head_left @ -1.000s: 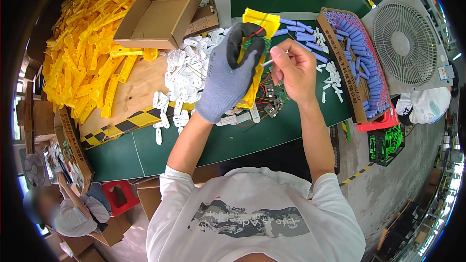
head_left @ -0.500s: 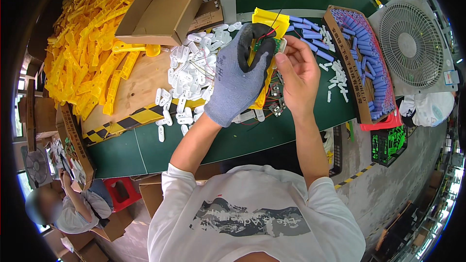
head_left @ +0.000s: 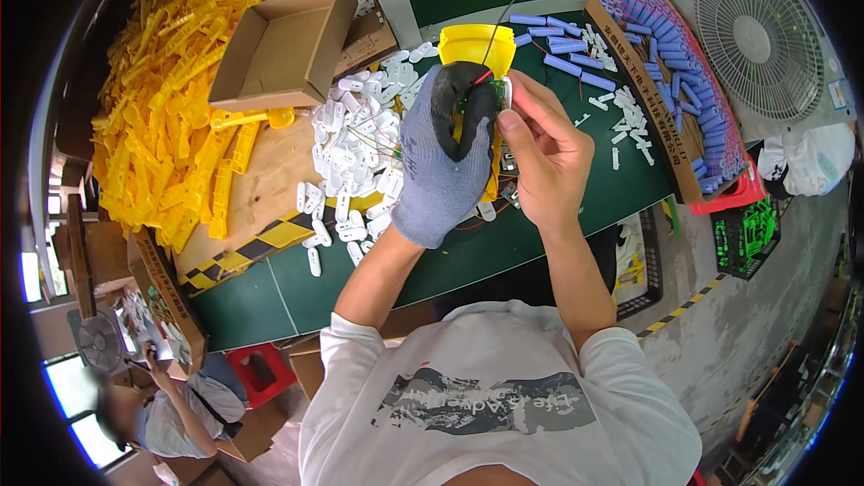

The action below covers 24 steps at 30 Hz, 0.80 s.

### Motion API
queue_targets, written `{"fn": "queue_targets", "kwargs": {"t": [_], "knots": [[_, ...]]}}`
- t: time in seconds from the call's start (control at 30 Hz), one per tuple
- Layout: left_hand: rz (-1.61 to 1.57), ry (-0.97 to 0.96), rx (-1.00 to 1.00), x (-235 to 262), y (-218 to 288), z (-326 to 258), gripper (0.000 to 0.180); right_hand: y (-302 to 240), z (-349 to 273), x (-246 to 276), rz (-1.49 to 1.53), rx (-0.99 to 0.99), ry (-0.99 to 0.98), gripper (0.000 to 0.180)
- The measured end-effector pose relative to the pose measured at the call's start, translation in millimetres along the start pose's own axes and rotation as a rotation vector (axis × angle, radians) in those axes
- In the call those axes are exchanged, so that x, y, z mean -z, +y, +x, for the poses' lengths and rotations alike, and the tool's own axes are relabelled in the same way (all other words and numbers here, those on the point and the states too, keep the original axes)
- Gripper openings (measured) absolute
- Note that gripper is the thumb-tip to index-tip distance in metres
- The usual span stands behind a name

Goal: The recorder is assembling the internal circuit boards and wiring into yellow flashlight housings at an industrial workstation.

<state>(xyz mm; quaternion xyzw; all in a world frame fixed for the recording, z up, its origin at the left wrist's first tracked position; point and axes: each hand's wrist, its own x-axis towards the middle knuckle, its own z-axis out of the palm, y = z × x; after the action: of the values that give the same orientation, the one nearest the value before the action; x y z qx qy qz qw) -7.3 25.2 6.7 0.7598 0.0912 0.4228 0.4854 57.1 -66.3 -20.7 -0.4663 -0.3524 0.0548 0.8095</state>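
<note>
Head view: small green circuit board (head_left: 493, 94) with thin red and black wires sits at the mouth of a yellow plastic housing (head_left: 477, 43), held up above the green work table (head_left: 432, 261). Left hand (head_left: 447, 162), in a grey glove with dark fingertips, is clenched around the housing and the board's left side. Right hand (head_left: 547, 151), bare, pinches the board's right edge between thumb and forefinger; the other fingers are curled. One dark wire sticks up and to the right from the housing.

Relative to the housing:
- just left and below: heap of small white plastic clips (head_left: 346, 166) on the table, some with thin coloured wires among them.
- further left: open empty cardboard box (head_left: 283, 45), resting on a wooden board (head_left: 261, 207) with a yellow-black hazard stripe along its lower edge.
- far left: big pile of yellow plastic parts (head_left: 166, 108).
- right: loose blue cylindrical cells (head_left: 562, 54) and white bits on the table, then a cardboard tray (head_left: 670, 81) packed with more blue cells.
- far right: white floor fan (head_left: 765, 36).
- well below left: another person (head_left: 171, 414) seated near a red stool (head_left: 261, 373).
</note>
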Motion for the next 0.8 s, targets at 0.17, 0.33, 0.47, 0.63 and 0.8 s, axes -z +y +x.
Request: {"fn": "queue_targets", "kwargs": {"t": [0.17, 0.33, 0.47, 0.63, 0.8], "knots": [[-0.061, -0.038, 0.076, -6, -1, -6, 0.014, -2, -7, 3, 0.016, 0.003, 0.03, 0.03], [-0.125, -0.039, 0.09, -10, -10, -9, 0.015, 4, -11, 5, 0.013, -0.011, 0.07, 0.03], [-0.104, -0.084, 0.038, -7, -14, -8, 0.017, 4, -11, 8, -0.056, 0.063, 0.06, 0.03], [0.001, -0.092, -0.048, -6, -5, -2, 0.02, -3, -9, 20, -0.319, 0.203, -0.046, 0.038], [-0.013, 0.055, -0.104, -21, -3, -5, 0.068, -28, -13, 33, -0.367, -0.059, -0.358, 0.08]]}}
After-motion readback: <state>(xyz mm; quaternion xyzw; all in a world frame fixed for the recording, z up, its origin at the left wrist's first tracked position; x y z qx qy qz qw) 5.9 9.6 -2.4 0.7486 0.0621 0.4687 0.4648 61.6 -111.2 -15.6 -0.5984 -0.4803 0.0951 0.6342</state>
